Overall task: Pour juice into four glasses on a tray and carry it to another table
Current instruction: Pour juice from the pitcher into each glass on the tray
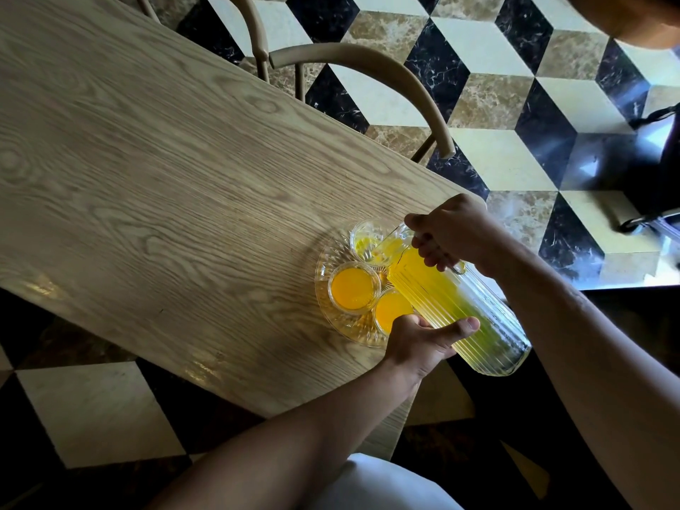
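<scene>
A ribbed glass pitcher [463, 307] of orange juice is tilted steeply, its spout over a far glass [362, 239] that holds a little juice. My right hand [454, 233] grips the pitcher's handle. My left hand [423, 342] supports the pitcher's body from below. Two glasses full of juice, one on the left [354, 287] and one nearer me [390, 307], stand on the clear cut-glass tray [327, 263]. The pitcher hides the tray's right side, so a fourth glass is not visible.
The tray sits near the right end of a long wooden table [147, 171]. A curved wooden chair back [371, 64] stands beyond the table's far edge. The floor is patterned marble tile [515, 104]. A dark object [658, 171] is at the right.
</scene>
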Demonstrator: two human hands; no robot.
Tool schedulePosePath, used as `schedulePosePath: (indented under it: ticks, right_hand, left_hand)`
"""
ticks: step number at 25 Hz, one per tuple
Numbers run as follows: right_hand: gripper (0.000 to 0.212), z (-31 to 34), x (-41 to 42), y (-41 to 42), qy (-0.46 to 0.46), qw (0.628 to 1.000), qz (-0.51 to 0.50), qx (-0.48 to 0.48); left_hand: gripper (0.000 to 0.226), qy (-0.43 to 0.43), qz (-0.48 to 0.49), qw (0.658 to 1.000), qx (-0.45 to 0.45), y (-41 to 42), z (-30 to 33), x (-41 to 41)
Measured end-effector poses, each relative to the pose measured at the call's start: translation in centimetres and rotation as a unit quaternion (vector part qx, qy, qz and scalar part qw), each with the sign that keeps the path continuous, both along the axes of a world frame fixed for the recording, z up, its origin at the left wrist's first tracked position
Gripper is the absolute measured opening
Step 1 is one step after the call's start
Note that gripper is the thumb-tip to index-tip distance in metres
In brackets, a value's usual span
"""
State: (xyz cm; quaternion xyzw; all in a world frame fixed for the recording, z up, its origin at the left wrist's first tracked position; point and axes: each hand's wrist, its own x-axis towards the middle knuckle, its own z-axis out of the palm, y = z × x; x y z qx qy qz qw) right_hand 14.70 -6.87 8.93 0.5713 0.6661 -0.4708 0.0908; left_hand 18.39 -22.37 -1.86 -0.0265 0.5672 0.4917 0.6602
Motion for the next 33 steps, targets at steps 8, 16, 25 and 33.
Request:
schedulePosePath:
  ticks: [8,16,25,33]
  right_hand:
    - [0.044,-0.3,-0.4,0.3,-0.007,1.0,0.009,0.006]
    - [0.045,-0.4,-1.3,0.4,-0.026,0.999,0.026,-0.001]
    - [0.044,-0.7,-1.8,0.5,-0.029,0.999,0.03,-0.005]
    - [0.048,-1.5,-2.4,1.0,-0.056,0.997,0.046,-0.004]
  left_hand:
    - [0.055,-0.012,-0.001,1.0,-0.002,0.4,0.3,-0.3]
    - [0.052,-0.027,0.014,1.0,0.004,0.4,0.3,-0.6]
    - [0.053,-0.046,0.021,0.999,0.009,0.5,0.5,-0.9]
    - [0.051,-0.078,0.023,0.997,0.013,0.6,0.8,-0.9]
